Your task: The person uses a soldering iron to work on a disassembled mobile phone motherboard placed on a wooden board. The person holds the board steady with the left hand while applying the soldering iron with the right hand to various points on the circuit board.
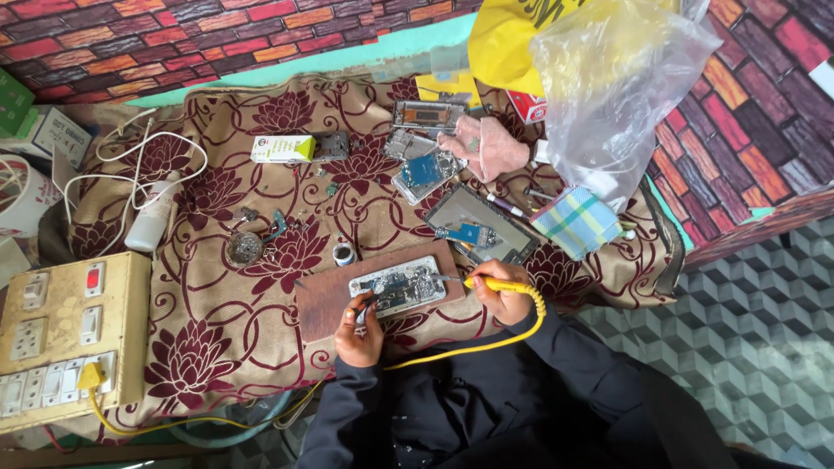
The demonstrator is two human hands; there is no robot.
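Dark sleeves nearest the lens. Right hand (502, 300) clenched around a yellow iron (497, 284), tip at an opened phone (398, 286) lying on a brown board (323, 304) atop the floral-clothed desk (217, 330). Left hand (358, 334) pinching tweezers (363, 306) at the phone's edge. Probably light, stiff, fragile inside: best held by the frame edges.

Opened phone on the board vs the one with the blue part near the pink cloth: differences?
The opened phone on the board lies on a brown wooden board; the phone with the blue part lies on the flowered cloth. The first is touched by the yellow soldering iron in the right hand; the second lies untouched. Both lie opened, insides up.
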